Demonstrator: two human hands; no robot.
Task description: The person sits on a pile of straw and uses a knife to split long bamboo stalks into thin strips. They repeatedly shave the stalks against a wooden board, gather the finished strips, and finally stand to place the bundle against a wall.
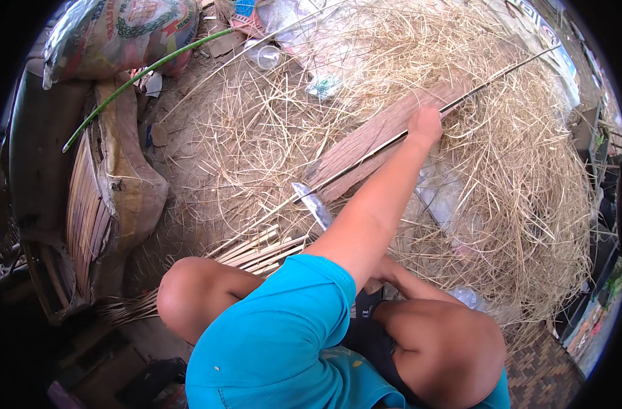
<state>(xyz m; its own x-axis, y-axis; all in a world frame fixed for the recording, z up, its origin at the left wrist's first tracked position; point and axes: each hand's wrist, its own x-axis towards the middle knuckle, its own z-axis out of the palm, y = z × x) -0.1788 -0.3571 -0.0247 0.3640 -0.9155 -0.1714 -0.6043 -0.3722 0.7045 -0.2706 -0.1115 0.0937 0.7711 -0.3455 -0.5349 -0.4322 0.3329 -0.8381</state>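
Observation:
My left arm stretches forward across the view, and my left hand (425, 125) is closed around a long thin bamboo strip (498, 76), dark along one side and pale along the other. The strip lies slantwise over a weathered wooden plank (365, 140). At the strip's near end is a knife blade (313, 205), which crosses it; my left forearm hides the rest of the knife. My right hand (384, 268) is close to my lap, partly covered by the left arm. Its fingers look curled, in line with the blade, on the knife's hidden handle.
Pale shavings (529, 184) heap up around the plank. Split strips (256, 252) lie beside my left knee. At the left stand a bundle of slats (89, 211) in a torn cover and a stuffed sack (130, 34). A green stalk (147, 71) slants past them. A clear plastic cup (267, 57) lies beyond.

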